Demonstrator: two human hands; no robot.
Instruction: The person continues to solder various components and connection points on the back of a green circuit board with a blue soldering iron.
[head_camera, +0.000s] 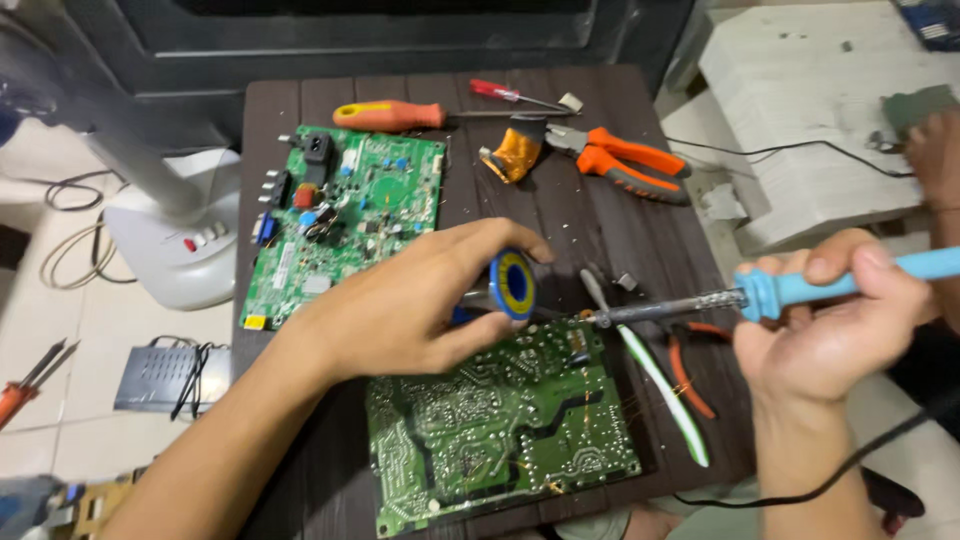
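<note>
Soldering station, dark wooden table (560, 215): left hand (400, 305) grips solder spool (513, 285) above green circuit board (500, 440), right hand (825, 325) clasps blue-handled soldering iron (700, 303), tip at board's edge; risk: hot tip near left fingers may burn them.

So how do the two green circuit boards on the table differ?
The far board lies component side up, showing connectors and capacitors; the near board lies solder side up, showing traces and joints. The far board lies apart from both hands; the near board sits under the left hand and soldering iron. Both are green and flat on the table.
</note>
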